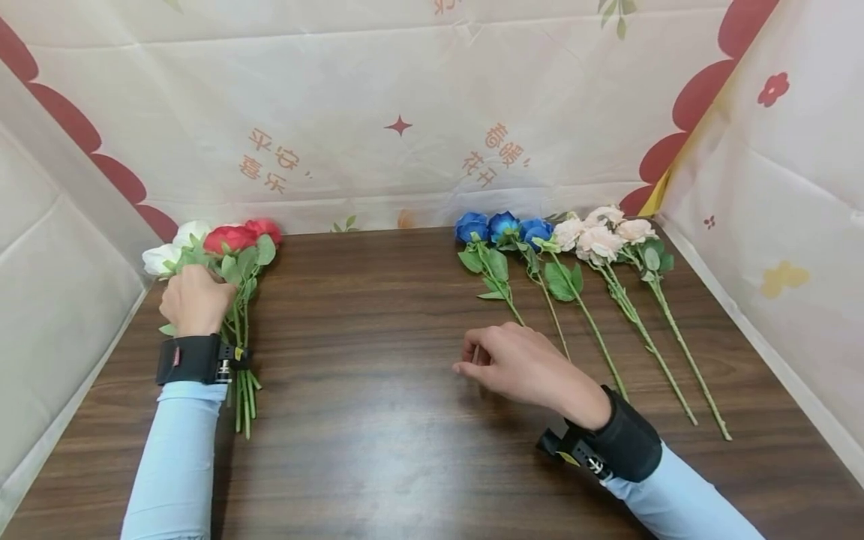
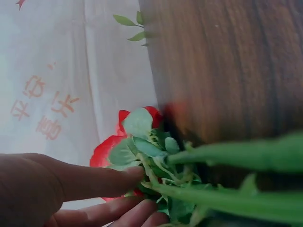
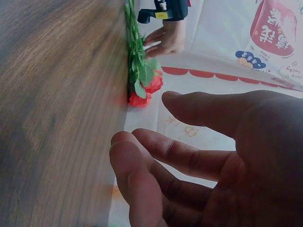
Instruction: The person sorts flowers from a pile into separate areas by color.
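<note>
One bunch of red & white flowers (image 1: 231,240) lies upper left, our left hand (image 1: 196,300) at it; gripping or just touching, we can't tell. Right hand (image 1: 523,366), ctr. right, relaxed, holding nothing. Upper-right blue flowers (image 1: 503,227) & pink flowers (image 1: 599,244) lie fanned, prob. to avoid tangling.

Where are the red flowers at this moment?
In the head view, the red flowers are at the left, near the far edge of the table, right of the white flowers and beyond the left hand.
</note>
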A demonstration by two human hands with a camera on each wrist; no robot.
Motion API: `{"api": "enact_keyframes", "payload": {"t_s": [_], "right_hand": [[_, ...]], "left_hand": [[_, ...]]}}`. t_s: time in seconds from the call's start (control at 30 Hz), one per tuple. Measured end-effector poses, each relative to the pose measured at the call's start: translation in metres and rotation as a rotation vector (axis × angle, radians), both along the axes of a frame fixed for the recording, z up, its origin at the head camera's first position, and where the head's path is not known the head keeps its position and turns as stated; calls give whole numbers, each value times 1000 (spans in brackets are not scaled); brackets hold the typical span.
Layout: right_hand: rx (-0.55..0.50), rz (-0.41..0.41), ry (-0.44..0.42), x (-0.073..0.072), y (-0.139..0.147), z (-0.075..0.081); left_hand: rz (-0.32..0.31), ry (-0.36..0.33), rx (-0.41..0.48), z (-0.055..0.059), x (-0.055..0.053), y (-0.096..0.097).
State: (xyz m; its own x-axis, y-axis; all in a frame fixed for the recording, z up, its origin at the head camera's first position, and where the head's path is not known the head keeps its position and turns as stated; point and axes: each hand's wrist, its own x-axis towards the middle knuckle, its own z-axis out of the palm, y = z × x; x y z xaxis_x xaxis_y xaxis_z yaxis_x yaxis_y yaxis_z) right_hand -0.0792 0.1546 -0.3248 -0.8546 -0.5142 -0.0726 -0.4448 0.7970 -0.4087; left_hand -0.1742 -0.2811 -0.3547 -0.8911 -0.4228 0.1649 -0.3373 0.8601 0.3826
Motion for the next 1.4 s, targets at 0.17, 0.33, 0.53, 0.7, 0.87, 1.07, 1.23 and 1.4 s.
{"api": "enact_keyframes", "payload": {"t_s": [0.17, 0.33, 0.53, 0.7, 0.87, 1.07, 1.23, 1.4], "right_hand": [[-2, 4, -1, 1, -1, -1], [-1, 8, -7, 0, -1, -2], [8, 2, -10, 0, -1, -3], [-3, 13, -17, -1, 0, -4], [-20, 13, -26, -4, 1, -7], [-34, -12, -23, -8, 2, -8], [-48, -33, -22, -11, 3, -10], [-83, -58, 0, -15, 5, -12]], "left_hand": [[-35, -88, 19, -2, 1, -3], [-89, -175, 17, -3, 0, -6], [-117, -180, 5, -2, 0, -5], [-90, -170, 23, 7, 4, -3], [-71, -92, 9, 18, 10, 0], [-84, 14, -15, 36, 15, 10], [-162, 58, 21, 50, 18, 22], [-297, 58, 118, 56, 18, 39]]}}
